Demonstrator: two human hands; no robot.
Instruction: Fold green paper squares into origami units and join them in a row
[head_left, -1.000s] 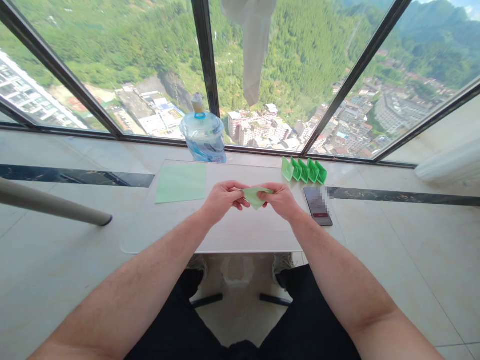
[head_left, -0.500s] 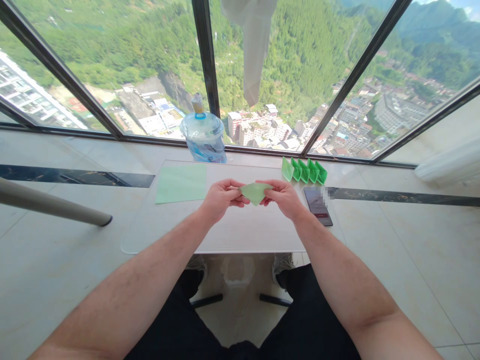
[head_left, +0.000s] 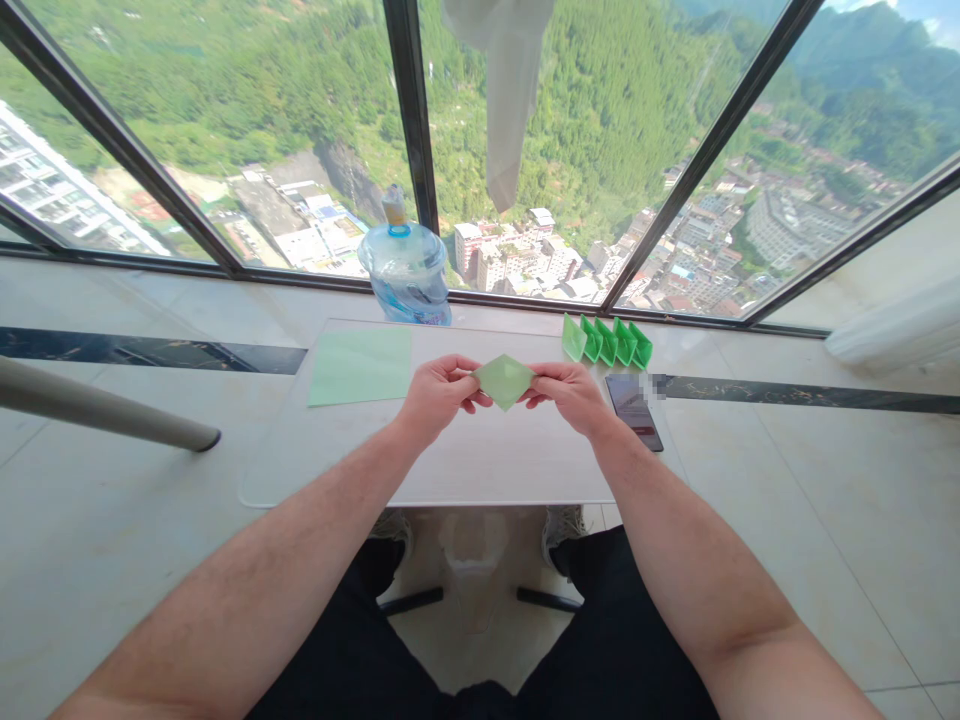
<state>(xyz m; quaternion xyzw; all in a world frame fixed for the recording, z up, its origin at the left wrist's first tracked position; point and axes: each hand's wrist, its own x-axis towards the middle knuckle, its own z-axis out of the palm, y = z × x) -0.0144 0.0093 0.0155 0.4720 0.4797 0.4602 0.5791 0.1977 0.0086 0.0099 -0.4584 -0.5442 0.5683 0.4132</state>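
Fingers (head_left: pixel 463 384) pinching green paper diamond (head_left: pixel 505 382) from both sides, pale table (head_left: pixel 487 460), tiled floor (head_left: pixel 840 520), windows (head_left: pixel 607 130)

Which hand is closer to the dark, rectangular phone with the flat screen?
Right. The right hand is just left of the dark, rectangular phone; the left hand is farther left, across the pale green, diamond-shaped paper.

1. No brand, number or sign is legible.
2. Water bottle (head_left: pixel 409 280), 11 o'clock from the table's (head_left: pixel 487 460) middle: marks low on its side, too small to read.
3. Phone (head_left: pixel 634 418), 3 o'clock: screen partly pixelated, its text unreadable.
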